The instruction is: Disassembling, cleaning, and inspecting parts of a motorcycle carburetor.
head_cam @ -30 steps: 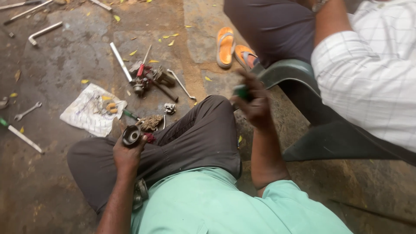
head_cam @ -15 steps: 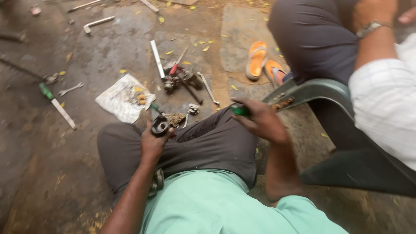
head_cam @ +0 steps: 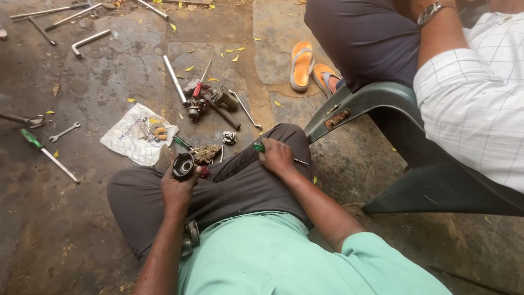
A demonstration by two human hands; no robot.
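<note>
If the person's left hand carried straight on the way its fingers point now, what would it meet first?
The left hand, gripping a round black cup-shaped metal part, points away from the body. Past the part, the crumpled brownish rag on the concrete floor looks first in line, though depth is unclear.

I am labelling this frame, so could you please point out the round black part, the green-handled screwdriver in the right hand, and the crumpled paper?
round black part (head_cam: 183, 165), head view, its open rim.
green-handled screwdriver (head_cam: 258, 146), head view, the handle.
crumpled paper (head_cam: 131, 141), head view, its bare middle.

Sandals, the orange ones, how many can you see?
2. One orange sandal lies flat on the ground; the other orange sandal sits right beside it, partly hidden under the seated person's dark trouser leg.
</note>
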